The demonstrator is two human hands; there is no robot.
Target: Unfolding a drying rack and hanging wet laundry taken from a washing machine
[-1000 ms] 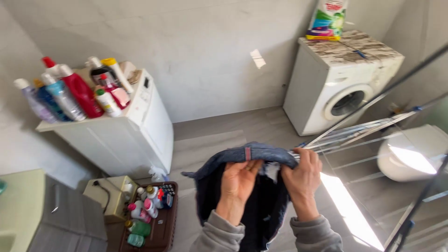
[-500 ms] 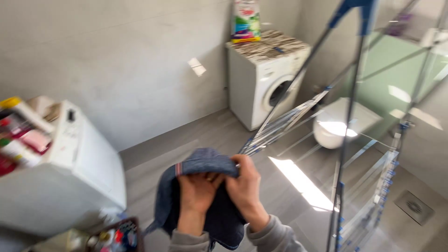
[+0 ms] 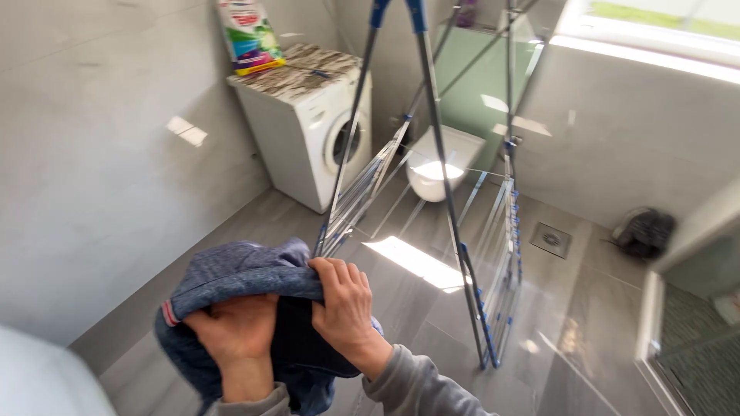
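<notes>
View swung right toward drying rack (image 3: 432, 154); both hands, left (image 3: 231, 327), right (image 3: 343, 304), together, clamped on blue garment (image 3: 231, 273) edge.

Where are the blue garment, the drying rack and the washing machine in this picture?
blue garment (image 3: 231, 273): head view, on the folded upper edge between the hands.
drying rack (image 3: 435, 146): head view, on the near upright metal leg.
washing machine (image 3: 289, 131): head view, on its white side panel.

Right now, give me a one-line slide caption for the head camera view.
Both hands, left and right, grip a blue garment beside a folding drying rack, washing machine behind.
</notes>
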